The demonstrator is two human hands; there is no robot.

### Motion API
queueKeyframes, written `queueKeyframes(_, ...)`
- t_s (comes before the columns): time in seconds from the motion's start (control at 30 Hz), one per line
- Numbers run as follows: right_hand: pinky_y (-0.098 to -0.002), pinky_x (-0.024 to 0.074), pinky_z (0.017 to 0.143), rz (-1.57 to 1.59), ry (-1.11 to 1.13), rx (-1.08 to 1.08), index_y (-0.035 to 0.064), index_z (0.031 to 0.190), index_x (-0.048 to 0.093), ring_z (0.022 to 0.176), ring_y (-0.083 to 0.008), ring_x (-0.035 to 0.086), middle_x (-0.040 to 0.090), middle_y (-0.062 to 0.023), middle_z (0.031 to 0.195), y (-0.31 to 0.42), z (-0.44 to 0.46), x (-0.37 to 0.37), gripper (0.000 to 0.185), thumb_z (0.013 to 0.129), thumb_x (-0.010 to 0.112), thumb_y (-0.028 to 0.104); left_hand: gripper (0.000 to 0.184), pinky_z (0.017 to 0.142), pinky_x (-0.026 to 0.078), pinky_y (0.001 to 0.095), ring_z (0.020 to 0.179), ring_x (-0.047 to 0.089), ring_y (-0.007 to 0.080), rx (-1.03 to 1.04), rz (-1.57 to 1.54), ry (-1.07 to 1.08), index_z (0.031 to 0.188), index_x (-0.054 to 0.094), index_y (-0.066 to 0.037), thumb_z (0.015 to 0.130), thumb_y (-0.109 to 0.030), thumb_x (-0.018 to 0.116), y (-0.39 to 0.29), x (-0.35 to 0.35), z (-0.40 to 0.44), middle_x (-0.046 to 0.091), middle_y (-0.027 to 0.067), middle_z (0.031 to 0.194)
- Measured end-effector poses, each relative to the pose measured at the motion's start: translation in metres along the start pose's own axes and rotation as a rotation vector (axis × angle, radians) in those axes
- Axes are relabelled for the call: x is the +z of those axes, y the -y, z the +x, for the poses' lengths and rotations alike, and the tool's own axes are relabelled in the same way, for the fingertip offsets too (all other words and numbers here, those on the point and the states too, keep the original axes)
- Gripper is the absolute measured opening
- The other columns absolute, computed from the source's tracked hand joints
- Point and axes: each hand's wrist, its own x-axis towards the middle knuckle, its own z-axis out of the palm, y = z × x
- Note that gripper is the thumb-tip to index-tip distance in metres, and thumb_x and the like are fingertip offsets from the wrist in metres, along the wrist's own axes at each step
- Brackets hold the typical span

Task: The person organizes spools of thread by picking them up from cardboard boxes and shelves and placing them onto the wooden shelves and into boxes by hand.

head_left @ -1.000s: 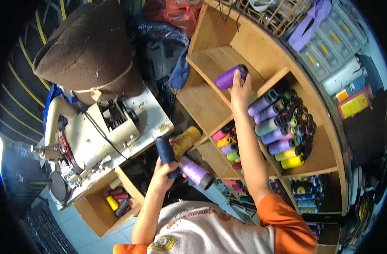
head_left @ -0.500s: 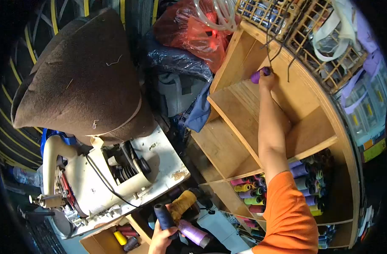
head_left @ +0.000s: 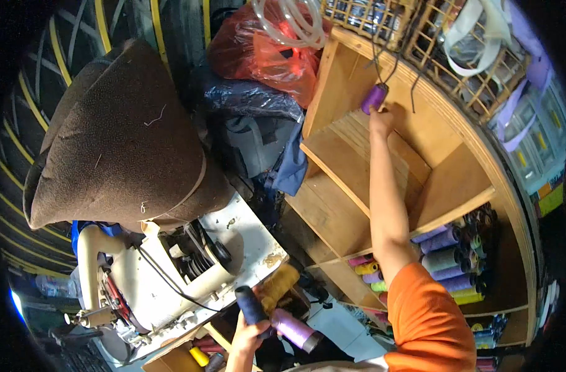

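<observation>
A purple thread spool [head_left: 375, 98] is in my right hand [head_left: 381, 119], inside the upper compartment of the wooden shelf [head_left: 336, 180]. My left hand [head_left: 251, 333] is closed around a dark navy spool [head_left: 251, 305]. Beside that spool, close to my left hand, are a light purple spool [head_left: 295, 330] and a golden yellow spool [head_left: 279, 284]; whether the fingers also hold these is hidden. Lower compartments of the shelf hold several spools in purple, grey, yellow and other colours [head_left: 447, 260].
A cream sewing machine [head_left: 153, 291] stands on a white table [head_left: 258, 242] at left, under a large brown cloth bundle [head_left: 122, 142]. A red plastic bag [head_left: 264, 56] lies behind. Woven baskets [head_left: 444, 68] sit above the shelf, with dark cords hanging down.
My right hand has moved up and away into the upper compartment with the purple spool, which now stands more upright. The view has shifted; my left hand still holds the navy spool.
</observation>
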Motion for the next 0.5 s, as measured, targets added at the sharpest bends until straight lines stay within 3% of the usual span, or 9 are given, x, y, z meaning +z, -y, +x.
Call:
queueKeyframes(0.03,-0.0264,0.0479,0.070,0.134,0.072,0.023,0.0011,0.085,0.067,0.073,-0.0109,0.060,0.065,-0.0039,0.074,0.019,-0.024,-0.021,0.014,0.076,0.070,0.012,0.086,0.083,0.047,0.0392,0.101,0.054,0.0270,-0.015,-0.026,0.102,0.138,0.030,-0.004,0.060,-0.004,0.066,-0.006,0.003,0.011,0.050,0.0131,0.117)
queueKeyframes(0.07,-0.0253,0.0477,0.072,0.356,0.331,0.081,0.0015,0.094,0.066,0.078,-0.0104,0.060,0.065,-0.0036,0.083,0.064,-0.063,-0.058,0.018,0.079,0.068,0.011,0.087,0.083,0.047,0.0392,0.103,0.054,0.0273,-0.030,-0.061,0.192,0.138,0.029,-0.004,0.060,-0.005,0.067,-0.013,0.011,0.019,0.049,0.0132,0.119)
queueKeyframes(0.1,-0.0242,0.0474,0.074,0.577,0.606,0.150,0.0019,0.102,0.065,0.083,-0.0100,0.060,0.065,-0.0032,0.091,0.117,-0.102,-0.102,0.022,0.082,0.066,0.010,0.088,0.086,0.047,0.0392,0.109,0.051,0.0276,0.059,0.098,0.103,0.138,0.029,-0.004,0.059,-0.007,0.068,-0.023,0.024,0.028,0.046,0.0140,0.125)
queueKeyframes(0.17,-0.0236,0.0481,0.076,0.495,1.069,-0.047,0.0023,0.107,0.062,0.088,-0.0090,0.060,0.064,-0.0037,0.099,0.165,-0.156,-0.160,0.027,0.081,0.067,0.010,0.087,0.089,0.045,0.0378,0.114,0.048,0.0259,0.092,0.083,0.126,0.137,0.030,-0.005,0.058,-0.007,0.068,-0.038,0.047,0.042,0.042,0.0143,0.129)
queueKeyframes(0.2,-0.0268,0.0479,0.082,0.494,1.168,-0.055,0.0039,0.111,0.061,0.093,-0.0114,0.059,0.064,-0.0042,0.101,0.178,-0.177,-0.177,0.034,0.079,0.070,0.012,0.087,0.090,0.045,0.0370,0.114,0.048,0.0249,0.167,0.092,0.184,0.137,0.031,-0.006,0.059,-0.006,0.068,-0.043,0.050,0.051,0.042,0.0141,0.129)
queueKeyframes(0.27,-0.0350,0.0439,0.092,0.341,1.293,-0.605,0.0081,0.113,0.061,0.106,-0.0229,0.057,0.060,-0.0081,0.112,0.200,-0.193,-0.207,0.043,0.072,0.072,0.013,0.086,0.092,0.043,0.0357,0.113,0.049,0.0234,0.151,0.154,0.265,0.137,0.030,-0.006,0.059,-0.007,0.066,-0.057,0.063,0.057,0.042,0.0138,0.130)
queueKeyframes(0.33,-0.0384,0.0414,0.094,0.206,1.327,-0.951,0.0082,0.113,0.059,0.107,-0.0263,0.056,0.059,-0.0090,0.112,0.207,-0.204,-0.222,0.046,0.069,0.073,0.012,0.086,0.088,0.046,0.0353,0.107,0.052,0.0228,0.113,0.146,0.320,0.138,0.029,-0.007,0.060,-0.007,0.065,-0.062,0.069,0.060,0.042,0.0135,0.130)
queueKeyframes(0.43,-0.0386,0.0443,0.089,0.005,1.258,-1.076,0.0031,0.104,0.059,0.100,-0.0286,0.056,0.060,-0.0100,0.106,0.198,-0.213,-0.225,0.038,0.069,0.072,0.011,0.087,0.079,0.050,0.0350,0.097,0.056,0.0222,0.012,0.142,0.375,0.139,0.027,-0.007,0.061,-0.008,0.065,-0.060,0.075,0.061,0.045,0.0136,0.125)
queueKeyframes(0.5,-0.0372,0.0455,0.084,0.099,1.246,-0.844,0.0047,0.105,0.058,0.097,-0.0279,0.058,0.061,-0.0099,0.102,0.191,-0.207,-0.225,0.036,0.072,0.070,0.011,0.089,0.068,0.053,0.0358,0.082,0.059,0.0228,0.054,0.087,0.376,0.140,0.023,-0.006,0.062,-0.008,0.065,-0.057,0.082,0.061,0.054,0.0138,0.107)
